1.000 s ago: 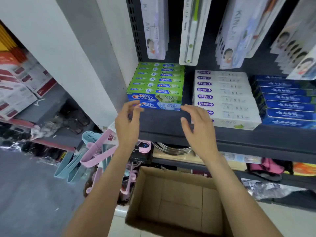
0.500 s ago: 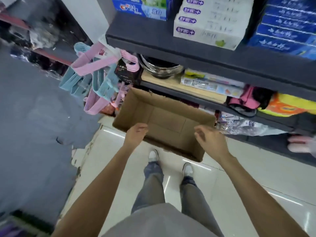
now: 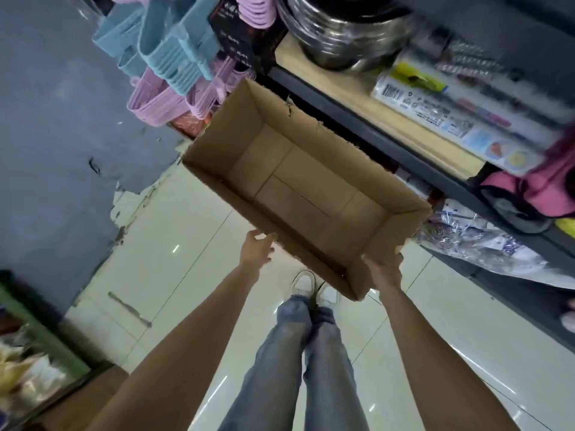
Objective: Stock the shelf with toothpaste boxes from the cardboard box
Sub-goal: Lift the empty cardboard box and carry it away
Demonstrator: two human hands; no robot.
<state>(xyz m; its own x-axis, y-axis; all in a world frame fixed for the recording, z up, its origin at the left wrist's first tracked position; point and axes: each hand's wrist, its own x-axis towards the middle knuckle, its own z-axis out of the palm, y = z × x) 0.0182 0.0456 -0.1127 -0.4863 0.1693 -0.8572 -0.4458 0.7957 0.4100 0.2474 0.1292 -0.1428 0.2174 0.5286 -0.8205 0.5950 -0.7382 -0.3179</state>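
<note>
The brown cardboard box stands open on the floor against the shelving, and its inside holds nothing. My right hand grips the box's near right corner, fingers over the rim. My left hand hovers by the near long edge with fingers loosely spread, close to the cardboard or just touching it. No toothpaste boxes show in this view; the toothpaste shelf is out of frame above.
A low shelf at the right carries steel bowls and packaged goods. Pink and blue hangers hang beyond the box's far end. My legs and white shoes stand on glossy tile beside the box.
My view tilted down from the toothpaste shelf to the floor. Both hands dropped from the shelf edge to the box, and my right hand took hold of its near corner.
</note>
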